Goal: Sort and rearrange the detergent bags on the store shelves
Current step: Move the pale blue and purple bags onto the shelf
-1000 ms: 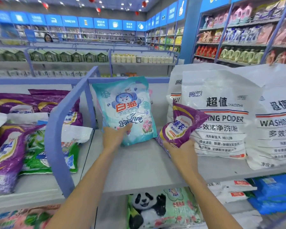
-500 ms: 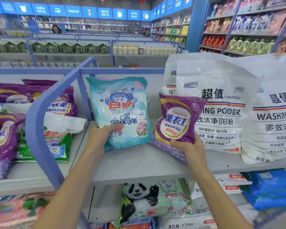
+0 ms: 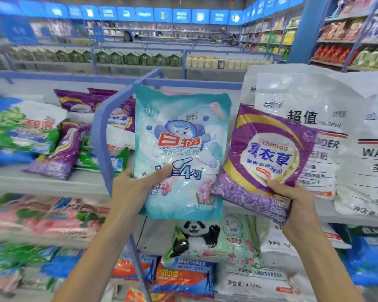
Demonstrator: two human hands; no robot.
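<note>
My left hand (image 3: 132, 188) grips the lower left edge of a light blue detergent bag (image 3: 181, 149) with a cat logo, held upright in front of the grey shelf (image 3: 42, 182). My right hand (image 3: 292, 201) holds the bottom right corner of a purple detergent bag (image 3: 264, 158), tilted to the right beside the blue one. Both bags are lifted off the shelf and their edges almost touch. Large white washing powder sacks (image 3: 310, 118) stand behind the purple bag.
A blue metal divider (image 3: 103, 127) splits the shelf. Left of it lie purple bags (image 3: 59, 153) and green and white bags (image 3: 24, 129). Below are a panda bag (image 3: 214, 238), orange bags (image 3: 183, 275) and blue bags (image 3: 369, 258). Aisles of stocked shelves stand behind.
Both hands have raised their bags off the shelf toward the camera. The purple bag turned to face me, and the view dropped to show lower shelves.
</note>
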